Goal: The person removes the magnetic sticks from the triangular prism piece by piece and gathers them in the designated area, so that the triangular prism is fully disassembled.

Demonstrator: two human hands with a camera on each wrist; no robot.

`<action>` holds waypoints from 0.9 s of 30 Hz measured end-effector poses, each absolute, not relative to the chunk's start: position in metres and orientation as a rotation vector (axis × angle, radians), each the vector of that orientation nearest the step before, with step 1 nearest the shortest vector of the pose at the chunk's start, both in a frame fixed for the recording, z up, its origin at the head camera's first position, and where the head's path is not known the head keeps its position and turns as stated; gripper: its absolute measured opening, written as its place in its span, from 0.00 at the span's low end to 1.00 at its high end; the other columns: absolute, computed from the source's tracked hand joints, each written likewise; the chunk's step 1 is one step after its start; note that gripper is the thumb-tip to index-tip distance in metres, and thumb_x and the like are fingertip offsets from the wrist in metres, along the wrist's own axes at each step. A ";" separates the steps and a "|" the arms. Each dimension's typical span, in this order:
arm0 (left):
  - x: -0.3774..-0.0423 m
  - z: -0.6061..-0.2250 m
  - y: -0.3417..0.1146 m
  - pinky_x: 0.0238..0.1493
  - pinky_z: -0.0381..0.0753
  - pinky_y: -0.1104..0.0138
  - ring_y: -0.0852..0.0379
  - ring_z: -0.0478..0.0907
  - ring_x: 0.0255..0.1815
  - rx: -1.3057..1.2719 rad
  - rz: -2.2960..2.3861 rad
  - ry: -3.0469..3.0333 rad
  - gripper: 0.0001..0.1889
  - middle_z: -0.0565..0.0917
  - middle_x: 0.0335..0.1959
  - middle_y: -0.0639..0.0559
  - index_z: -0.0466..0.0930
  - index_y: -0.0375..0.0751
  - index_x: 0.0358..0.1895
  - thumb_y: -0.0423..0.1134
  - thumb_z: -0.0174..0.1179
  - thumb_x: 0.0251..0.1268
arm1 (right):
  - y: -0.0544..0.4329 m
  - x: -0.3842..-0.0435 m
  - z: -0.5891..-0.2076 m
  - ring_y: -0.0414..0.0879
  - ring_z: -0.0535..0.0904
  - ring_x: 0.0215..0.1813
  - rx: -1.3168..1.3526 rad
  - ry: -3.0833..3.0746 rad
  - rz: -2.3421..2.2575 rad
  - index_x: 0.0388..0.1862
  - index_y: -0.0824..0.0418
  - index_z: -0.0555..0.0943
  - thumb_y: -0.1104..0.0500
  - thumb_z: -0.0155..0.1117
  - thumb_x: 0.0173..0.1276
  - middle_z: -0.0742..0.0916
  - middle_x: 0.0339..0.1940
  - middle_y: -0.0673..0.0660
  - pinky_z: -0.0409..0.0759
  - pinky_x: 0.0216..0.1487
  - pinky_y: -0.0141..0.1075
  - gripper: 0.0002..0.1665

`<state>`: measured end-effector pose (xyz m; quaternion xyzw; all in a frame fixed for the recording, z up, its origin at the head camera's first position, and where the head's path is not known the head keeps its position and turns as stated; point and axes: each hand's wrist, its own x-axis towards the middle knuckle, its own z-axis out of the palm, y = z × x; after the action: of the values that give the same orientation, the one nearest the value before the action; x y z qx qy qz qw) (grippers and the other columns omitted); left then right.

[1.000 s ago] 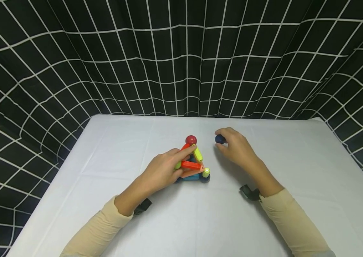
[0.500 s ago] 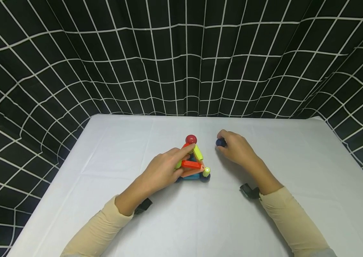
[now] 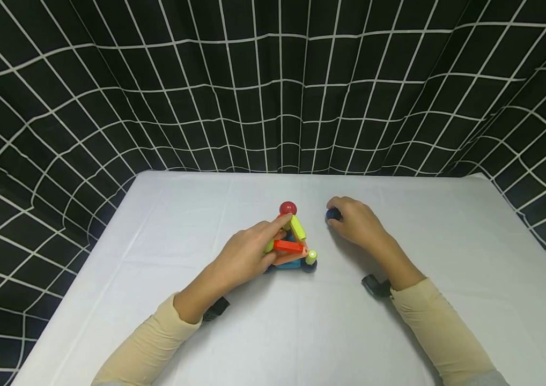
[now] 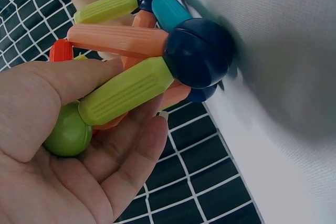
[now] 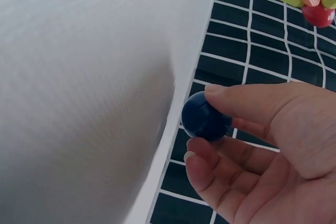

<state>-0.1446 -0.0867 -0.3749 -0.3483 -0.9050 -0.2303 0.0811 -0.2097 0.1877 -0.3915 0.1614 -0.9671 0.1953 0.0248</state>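
My left hand (image 3: 244,254) grips a frame built from coloured magnetic rods and balls, standing on the white table. Its thumb lies along a yellow-green rod (image 4: 128,90), with a green ball (image 4: 68,132) by the palm and the fingers curled beneath. A dark blue ball (image 4: 199,51), with a teal rod (image 4: 170,11) joined to it, forms part of the base. A red rod (image 3: 288,246) crosses the top, and a red ball (image 3: 288,208) shows at the far end. To the right, my right hand (image 3: 357,220) pinches a separate dark blue ball (image 5: 202,116) between thumb and fingers, close over the table.
A white cloth (image 3: 302,332) covers the table. Behind and on both sides hangs a black curtain (image 3: 273,102) with a white grid. Dark wrist devices show under the left wrist (image 3: 216,310) and the right wrist (image 3: 375,286).
My right hand has shifted slightly nearer and lower with the dark blue ball, then stayed almost in place. My left hand keeps its grip on the rod-and-ball frame.
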 end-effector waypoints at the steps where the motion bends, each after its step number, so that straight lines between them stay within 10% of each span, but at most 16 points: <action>1: -0.145 -0.375 -0.087 0.33 0.78 0.64 0.60 0.74 0.34 -1.040 -0.690 -2.706 0.41 0.77 0.37 0.56 0.64 0.50 0.75 0.27 0.65 0.56 | 0.188 -0.210 -0.392 0.60 0.80 0.57 0.499 -2.994 0.602 0.54 0.68 0.81 0.65 0.71 0.63 0.85 0.52 0.66 0.75 0.58 0.55 0.20; 27: -0.145 -0.374 -0.086 0.33 0.77 0.67 0.61 0.73 0.33 -1.016 -0.686 -2.749 0.42 0.76 0.38 0.57 0.61 0.51 0.76 0.28 0.66 0.56 | 0.188 -0.211 -0.395 0.60 0.80 0.57 0.498 -3.018 0.555 0.56 0.68 0.81 0.65 0.71 0.63 0.85 0.53 0.66 0.76 0.58 0.55 0.22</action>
<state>-0.1453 -0.0856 -0.3737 -0.3366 -0.9114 -0.2275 0.0657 -0.2114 0.1883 -0.3951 0.1602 -0.9707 0.1784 0.0165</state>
